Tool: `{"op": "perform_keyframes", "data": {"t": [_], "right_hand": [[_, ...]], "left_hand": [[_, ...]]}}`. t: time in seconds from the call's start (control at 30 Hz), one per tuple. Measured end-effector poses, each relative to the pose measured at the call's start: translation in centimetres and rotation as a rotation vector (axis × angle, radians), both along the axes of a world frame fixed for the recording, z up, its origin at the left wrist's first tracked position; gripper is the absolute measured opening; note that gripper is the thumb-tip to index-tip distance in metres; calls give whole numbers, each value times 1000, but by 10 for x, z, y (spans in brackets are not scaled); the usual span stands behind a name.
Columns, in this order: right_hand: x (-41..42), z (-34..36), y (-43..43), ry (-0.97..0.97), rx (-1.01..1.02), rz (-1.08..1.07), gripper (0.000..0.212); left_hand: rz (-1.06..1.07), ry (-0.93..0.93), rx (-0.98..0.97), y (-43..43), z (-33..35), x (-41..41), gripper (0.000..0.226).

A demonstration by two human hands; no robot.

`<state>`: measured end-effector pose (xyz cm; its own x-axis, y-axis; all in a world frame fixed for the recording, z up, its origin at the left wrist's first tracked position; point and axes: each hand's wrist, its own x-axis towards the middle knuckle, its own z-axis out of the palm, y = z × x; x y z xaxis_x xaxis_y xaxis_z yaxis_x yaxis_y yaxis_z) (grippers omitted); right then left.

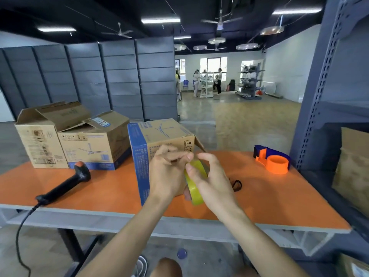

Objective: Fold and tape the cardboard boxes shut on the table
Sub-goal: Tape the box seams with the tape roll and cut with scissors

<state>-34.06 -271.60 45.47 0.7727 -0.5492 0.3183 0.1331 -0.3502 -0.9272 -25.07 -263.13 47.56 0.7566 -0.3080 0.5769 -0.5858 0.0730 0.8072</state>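
Fingers (179,155) of left hand (165,172) and right hand (213,180) gripping one tape roll (194,188), three cardboard boxes (40,140) (95,140) (157,134)

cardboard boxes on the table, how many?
3. Left box, flaps open, at the table's far-left end; second box right beside it; blue-edged box mid-table, behind the tape roll. Cardboard on the right shelf may be more boxes.

I'm gripping a glossy, translucent yellow plastic tape roll (194,188) in my right hand (211,182); matt brown cardboard box (159,136) is showing behind it, smooth orange tabletop (269,196) underneath, matt plastic dispenser (277,162) further right.
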Motion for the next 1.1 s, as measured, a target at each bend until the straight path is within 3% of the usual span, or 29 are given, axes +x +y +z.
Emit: {"op": "perform_keyframes", "data": {"t": [0.13,0.37,0.57,0.73,0.9,1.1], "right_hand": [[2,-4,-2,11,242,66,34],[2,-9,-7,-41,63,57,36],[-5,17,-14,-279,27,0,31],[6,46,-21,-131,84,-27,23],[16,24,-15,-49,149,-21,16],[25,14,-32,-46,-18,-176,17]], "left_hand": [[-10,-80,-29,4,2,-1,16],[-152,56,-25,12,25,16,11],[-213,0,48,5,76,43,5],[-290,64,107,-5,102,63,15],[-331,61,208,-7,102,81,12],[-311,160,328,-9,101,106,7]]}}
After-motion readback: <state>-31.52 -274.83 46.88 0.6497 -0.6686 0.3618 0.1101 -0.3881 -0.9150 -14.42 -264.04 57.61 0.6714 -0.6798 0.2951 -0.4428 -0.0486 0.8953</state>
